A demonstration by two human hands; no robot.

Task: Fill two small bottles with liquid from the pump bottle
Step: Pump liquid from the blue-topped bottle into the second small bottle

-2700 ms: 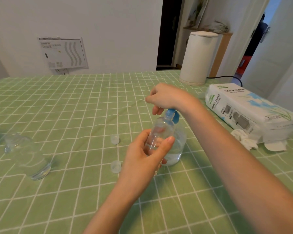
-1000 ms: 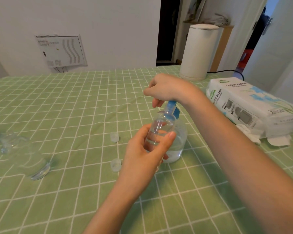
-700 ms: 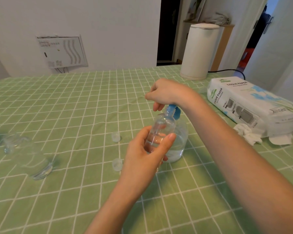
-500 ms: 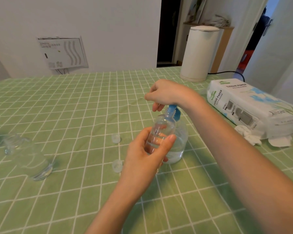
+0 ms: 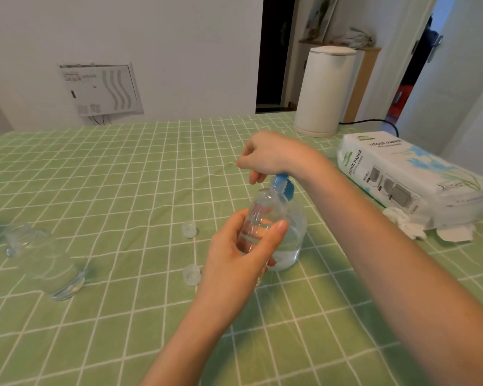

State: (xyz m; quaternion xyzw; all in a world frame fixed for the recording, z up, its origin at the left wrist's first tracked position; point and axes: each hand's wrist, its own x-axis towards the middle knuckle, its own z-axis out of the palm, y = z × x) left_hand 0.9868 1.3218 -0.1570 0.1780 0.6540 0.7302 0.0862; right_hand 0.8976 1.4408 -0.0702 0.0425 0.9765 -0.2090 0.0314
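My left hand grips a small clear bottle, held upright with its mouth under the blue pump head. The pump bottle is clear, partly filled, and stands on the table right behind the small bottle. My right hand rests fingers-down on top of the blue pump. Another clear bottle stands apart at the left. Two small clear caps lie on the cloth left of my left hand.
A green checked tablecloth covers the table. A pack of tissue paper lies at the right with crumpled tissues beside it. A white cylindrical appliance with a black cord stands at the far right edge.
My right hand has bobbed slightly up and down on the pump head. My left hand keeps the small bottle in the same place under the spout.
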